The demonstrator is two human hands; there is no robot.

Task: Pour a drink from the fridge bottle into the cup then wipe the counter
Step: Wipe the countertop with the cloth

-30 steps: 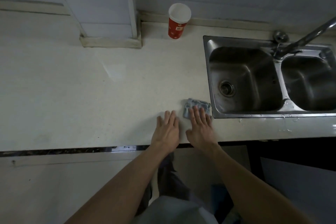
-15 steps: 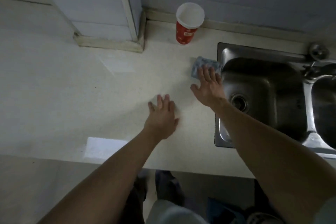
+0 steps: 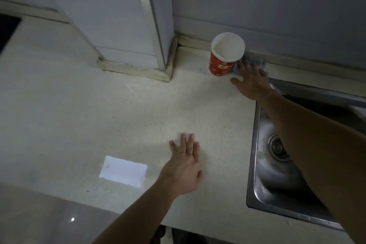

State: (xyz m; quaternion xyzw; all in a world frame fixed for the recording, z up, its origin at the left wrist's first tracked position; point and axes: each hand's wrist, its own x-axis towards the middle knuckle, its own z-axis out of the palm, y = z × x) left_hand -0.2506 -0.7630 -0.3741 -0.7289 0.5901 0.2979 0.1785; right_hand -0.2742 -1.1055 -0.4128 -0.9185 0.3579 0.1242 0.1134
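Cup [image 3: 225, 59], red outside and white inside, is seen upright on the pale surface [image 3: 99, 121], just past the far left corner of the sink [image 3: 277, 180], close to the back wall. A blue-grey cloth [image 3: 256, 62] is pressed flat onto the surface by the right hand [image 3: 251, 82], fingers straight and spread, just behind the sink's far left corner. The cloth's left edge is at the cup's base; contact is not resolved. The right forearm is stretched across the sink basin. The left hand [image 3: 184, 170] is laid palm down on the surface left of the sink, level with its drain [image 3: 277, 146]. It is released, fingers straight, nothing grasped. A white rectangular patch [image 3: 123, 170] is noted farther left of the sink; paper or light cannot be told.
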